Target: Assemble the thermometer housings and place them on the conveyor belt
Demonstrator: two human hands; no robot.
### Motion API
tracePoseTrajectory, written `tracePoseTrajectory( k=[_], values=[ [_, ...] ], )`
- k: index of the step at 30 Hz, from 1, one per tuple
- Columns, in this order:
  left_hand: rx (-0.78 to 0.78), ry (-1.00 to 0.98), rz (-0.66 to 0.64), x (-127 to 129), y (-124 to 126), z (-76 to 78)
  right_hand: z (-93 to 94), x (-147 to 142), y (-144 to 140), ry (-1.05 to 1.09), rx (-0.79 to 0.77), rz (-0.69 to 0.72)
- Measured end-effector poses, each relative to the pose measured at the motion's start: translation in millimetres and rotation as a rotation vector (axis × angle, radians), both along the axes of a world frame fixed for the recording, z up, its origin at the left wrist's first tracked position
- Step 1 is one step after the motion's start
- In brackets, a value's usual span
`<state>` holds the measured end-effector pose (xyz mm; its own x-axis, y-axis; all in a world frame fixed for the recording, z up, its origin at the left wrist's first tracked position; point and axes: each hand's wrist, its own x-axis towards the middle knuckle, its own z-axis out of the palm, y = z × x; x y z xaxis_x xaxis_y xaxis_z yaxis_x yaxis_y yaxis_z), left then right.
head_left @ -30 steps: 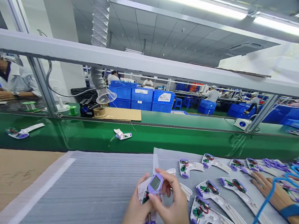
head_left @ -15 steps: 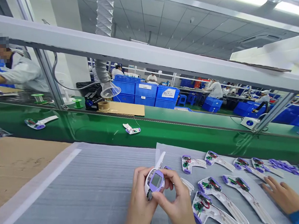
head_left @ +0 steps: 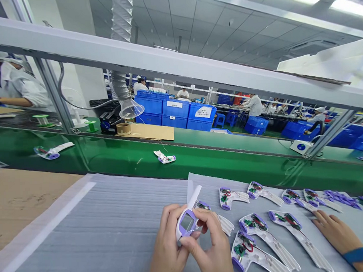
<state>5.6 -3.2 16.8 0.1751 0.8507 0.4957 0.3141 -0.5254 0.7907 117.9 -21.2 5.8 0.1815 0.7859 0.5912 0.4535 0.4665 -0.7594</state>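
The left hand [head_left: 166, 249] cups a white thermometer shell [head_left: 188, 218] from behind while the right hand [head_left: 212, 249] closes on it from the front, thumb and forefinger pinching around the purple display bezel [head_left: 187, 222]; both hands are clenched on this one piece, held low just above the grey foam sheet [head_left: 113, 227]. Seating the bezel well probably calls for even pressure around its rim, with the left palm as a firm backstop so the thin handle does not flex. The shell is smooth, glossy moulded plastic, pistol-shaped, with a rounded head and a slim tapering handle pointing up; the bezel is a soft-cornered purple frame around a grey screen. Just right of the held shell, open half-shells [head_left: 254, 225] lie on the ribbed, matte foam, showing green circuit boards and red and black wires. Farther right of the shell, another person's hand [head_left: 336, 231] rests flat on the sheet, a blue band at its wrist. Beyond the shell runs a shiny green conveyor belt [head_left: 116, 159].
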Motion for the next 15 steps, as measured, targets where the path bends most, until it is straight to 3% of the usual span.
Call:
tracePoseTrajectory(
  k=[5,9,12,15],
  values=[
    [0.156,0.005,-0.120,-10.8,1.7,2.8,11.8,25.6,1.0,-0.225,0.080,0.009],
    [0.181,-0.017,-0.191,-12.2,0.9,11.5,28.6,57.0,7.6,-0.601,0.164,0.190],
    [0.031,0.018,-0.282,-4.9,6.6,15.8,30.9,67.1,10.8,-0.775,0.047,0.220],
    [-0.136,0.244,-0.482,-1.4,33.9,12.7,16.7,82.6,14.3,-0.808,-0.130,0.146]
  ],
)
